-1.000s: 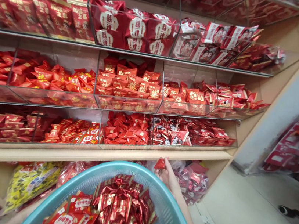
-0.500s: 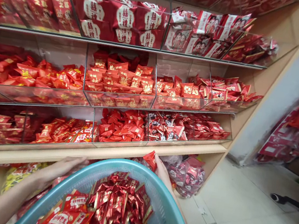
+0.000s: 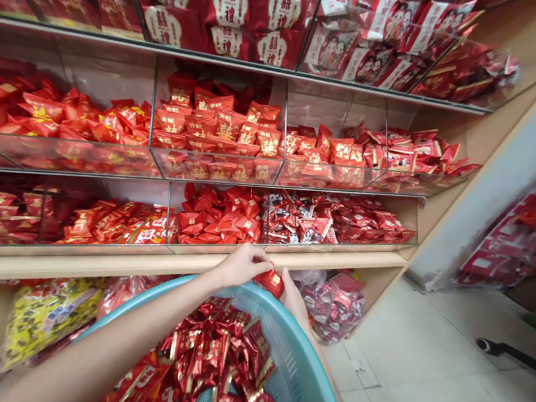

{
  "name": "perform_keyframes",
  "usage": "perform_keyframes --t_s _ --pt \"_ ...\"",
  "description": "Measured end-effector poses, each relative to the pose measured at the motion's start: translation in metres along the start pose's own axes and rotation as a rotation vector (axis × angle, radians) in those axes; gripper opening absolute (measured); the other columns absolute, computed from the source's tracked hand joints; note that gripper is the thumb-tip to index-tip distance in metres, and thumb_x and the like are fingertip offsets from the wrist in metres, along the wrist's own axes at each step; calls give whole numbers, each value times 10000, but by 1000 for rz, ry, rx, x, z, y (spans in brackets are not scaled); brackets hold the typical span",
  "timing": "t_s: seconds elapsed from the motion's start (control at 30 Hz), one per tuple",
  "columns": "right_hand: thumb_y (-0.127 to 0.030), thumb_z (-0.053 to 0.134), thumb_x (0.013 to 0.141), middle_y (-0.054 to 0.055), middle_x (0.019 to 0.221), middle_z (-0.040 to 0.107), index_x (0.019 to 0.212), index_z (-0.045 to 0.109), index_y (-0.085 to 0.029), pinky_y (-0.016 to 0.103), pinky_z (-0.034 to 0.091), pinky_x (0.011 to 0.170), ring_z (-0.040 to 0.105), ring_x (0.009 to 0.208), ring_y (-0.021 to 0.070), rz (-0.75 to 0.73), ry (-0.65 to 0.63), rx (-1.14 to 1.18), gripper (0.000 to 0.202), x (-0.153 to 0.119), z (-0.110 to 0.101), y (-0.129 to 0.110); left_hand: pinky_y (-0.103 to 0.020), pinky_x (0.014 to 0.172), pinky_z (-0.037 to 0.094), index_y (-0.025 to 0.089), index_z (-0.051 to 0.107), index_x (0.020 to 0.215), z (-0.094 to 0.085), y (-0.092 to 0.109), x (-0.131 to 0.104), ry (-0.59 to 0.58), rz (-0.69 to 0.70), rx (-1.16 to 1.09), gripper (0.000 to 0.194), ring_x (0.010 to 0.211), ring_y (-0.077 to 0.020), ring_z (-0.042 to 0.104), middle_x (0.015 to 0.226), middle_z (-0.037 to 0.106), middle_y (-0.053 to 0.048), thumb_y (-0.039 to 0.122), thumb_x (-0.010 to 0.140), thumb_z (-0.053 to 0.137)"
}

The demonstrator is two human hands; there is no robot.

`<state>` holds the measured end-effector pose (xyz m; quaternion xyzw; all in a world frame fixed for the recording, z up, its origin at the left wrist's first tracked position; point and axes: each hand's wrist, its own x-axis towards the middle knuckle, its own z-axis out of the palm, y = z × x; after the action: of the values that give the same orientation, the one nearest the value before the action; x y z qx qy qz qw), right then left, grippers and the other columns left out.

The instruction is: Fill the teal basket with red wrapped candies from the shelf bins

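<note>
A teal plastic basket [image 3: 306,373] sits low in front of me, with dark red, gold-edged candy packets [image 3: 208,345] inside. Brighter red packets [image 3: 135,385] lie at its near left. Above its far rim, a small red candy packet [image 3: 270,282] with gold print is between my two hands. My right hand [image 3: 292,301] grips its right side with thumb and fingers. From the left, my left hand [image 3: 243,266] reaches across the basket and pinches the packet's upper left corner. My right forearm runs along the outside of the basket.
Shelves with clear-fronted compartments rise ahead, holding red packets [image 3: 221,214]. A wooden shelf edge [image 3: 88,272] runs just beyond the basket. Below it are a bag of yellow packets [image 3: 49,317] and a clear bag of red items [image 3: 336,304]. Tiled floor [image 3: 417,382] is at right.
My left hand has moved right, from beside the basket's left rim to the packet in my right hand. A bright red piece now shows at the basket's near edge. The view has shifted slightly.
</note>
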<state>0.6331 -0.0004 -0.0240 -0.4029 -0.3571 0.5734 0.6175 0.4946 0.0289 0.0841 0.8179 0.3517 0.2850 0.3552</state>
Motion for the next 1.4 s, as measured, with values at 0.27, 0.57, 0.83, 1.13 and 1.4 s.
perform_keyframes --t_s 0.27,0.57,0.83,1.13,1.4 --pt "-560 507 744 32 1075 627 990 661 -216 326 373 942 531 1059 205 -99 -12 12 450 -11 14 -18 -214 555 392 123 668 689 7 -1 -5 137 -65 -191 194 580 -120 517 642 622 -28 307 657 617" --pt "-559 478 772 65 1089 619 1110 604 -179 364 380 930 540 1045 227 -157 6 -22 524 -14 11 -21 -212 586 401 124 578 673 16 0 -14 260 -191 -428 177 601 -105 523 659 597 -14 299 678 608" --pt "-583 526 716 57 1038 642 1047 639 -195 344 390 913 540 1035 226 -141 20 -25 523 -12 10 -17 -218 590 414 131 570 702 27 -3 -19 383 -292 -508 164 602 -116 552 641 612 -20 293 684 586" --pt "-636 403 765 50 909 653 1265 424 -210 315 473 648 602 639 157 79 -129 174 657 -12 10 -18 -207 563 407 139 529 718 -3 26 -41 481 -285 -575 132 554 -88 511 626 563 14 247 677 592" --pt "-617 335 805 59 853 650 1256 392 -179 334 462 709 605 738 181 138 -240 188 631 -19 8 -24 -195 546 354 147 556 713 -12 78 -136 -372 -292 -263 146 596 -94 453 641 522 5 273 773 513"
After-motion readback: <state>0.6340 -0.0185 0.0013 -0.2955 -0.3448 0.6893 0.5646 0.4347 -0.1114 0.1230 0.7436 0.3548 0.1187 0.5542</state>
